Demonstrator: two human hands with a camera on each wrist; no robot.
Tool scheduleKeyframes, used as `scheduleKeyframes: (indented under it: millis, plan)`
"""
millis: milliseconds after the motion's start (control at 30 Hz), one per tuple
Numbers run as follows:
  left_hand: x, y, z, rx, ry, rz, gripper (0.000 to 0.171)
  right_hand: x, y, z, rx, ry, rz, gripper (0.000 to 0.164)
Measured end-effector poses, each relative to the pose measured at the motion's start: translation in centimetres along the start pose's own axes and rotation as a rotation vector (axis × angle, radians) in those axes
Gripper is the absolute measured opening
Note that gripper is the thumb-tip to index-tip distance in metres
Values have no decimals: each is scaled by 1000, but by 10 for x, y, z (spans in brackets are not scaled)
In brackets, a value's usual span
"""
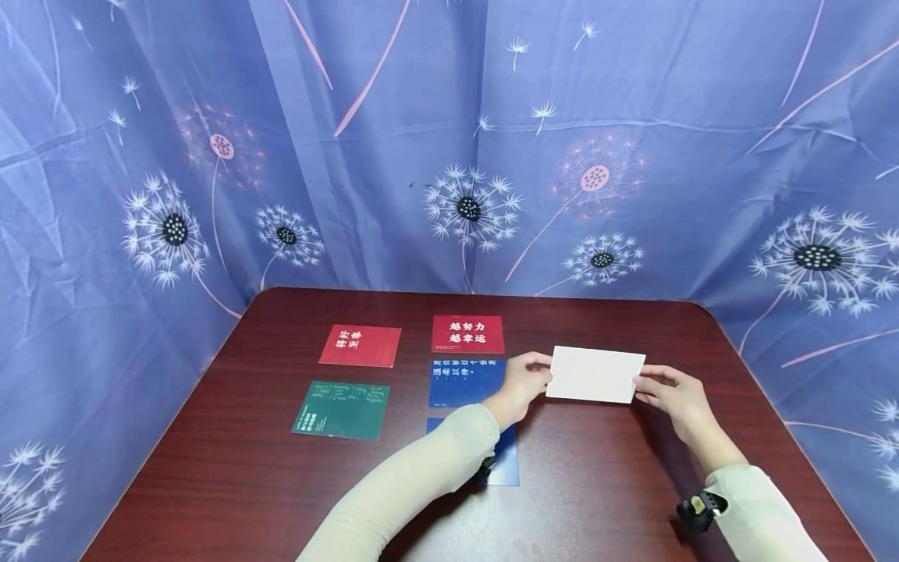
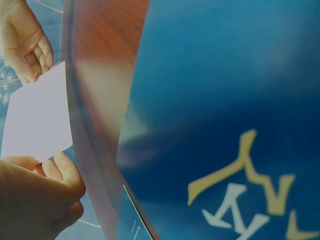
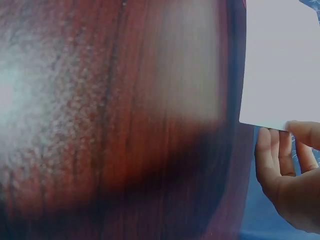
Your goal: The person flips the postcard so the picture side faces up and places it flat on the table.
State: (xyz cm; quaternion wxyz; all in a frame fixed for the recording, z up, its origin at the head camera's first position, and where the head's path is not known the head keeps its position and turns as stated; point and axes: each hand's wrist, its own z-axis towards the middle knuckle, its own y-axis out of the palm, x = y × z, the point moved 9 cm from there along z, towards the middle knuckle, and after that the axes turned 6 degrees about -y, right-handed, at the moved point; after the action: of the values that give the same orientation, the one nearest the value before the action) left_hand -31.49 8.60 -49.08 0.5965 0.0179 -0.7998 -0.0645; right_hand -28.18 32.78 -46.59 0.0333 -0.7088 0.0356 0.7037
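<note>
A white-faced card is held up over the right half of the table, its blank side toward the head camera. My left hand pinches its left edge between thumb and fingers. At the opposite edge, my right hand grips it the same way. In the right wrist view the card rises above the fingertips, and a pale reflection of it shows on the tabletop. Partly behind my left hand lies a blue card with white characters. Another blue card is mostly hidden under my left forearm.
Two red cards with white characters, one at left and one at the middle back, lie flat on the dark red-brown table. A green card lies in front of the left one. A blue dandelion-print curtain surrounds the table's far sides.
</note>
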Motion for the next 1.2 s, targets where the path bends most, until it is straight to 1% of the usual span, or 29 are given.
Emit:
scheduleKeyframes:
  millis: [100, 167, 267, 367, 467, 600, 667, 833, 933, 1033, 1100, 1200]
  plan:
    - [3, -1, 0, 24, 19, 22, 29, 1, -2, 0, 0, -21, 34, 21]
    - [5, -2, 0, 32, 34, 33, 27, 1, -3, 0, -11, -35, 37, 24]
    - [5, -4, 0, 42, 33, 29, 22, 1, -3, 0, -38, -44, 43, 28]
    - [5, -4, 0, 47, 26, 38, 16, 1, -2, -1, -67, -34, 62, 27]
    - [5, -4, 1, 49, 23, 47, 14, 2, -2, -1, -87, -14, 74, 24]
    - [5, -5, 1, 49, 19, 38, 16, 4, -4, -1, -102, 6, 93, 21]
    - [4, -5, 2, 51, 21, 50, 17, 4, -4, -1, -109, 4, 110, 20]
    - [3, -7, 2, 69, 17, 113, 20, 4, -1, -2, -124, -1, 130, 21]
    - [2, -9, 1, 80, 1, 145, 22, 5, 0, -2, -119, 8, 118, 20]
    - [2, -9, -1, 84, -9, 173, 22, 9, 0, 0, -111, 9, 59, 23]
    - [3, -9, -2, 82, 10, 190, 23, 13, -1, 2, -88, 21, 26, 27]
    - [6, -8, -2, 80, 51, 212, 30, 15, -1, 3, -80, 25, -83, 33]
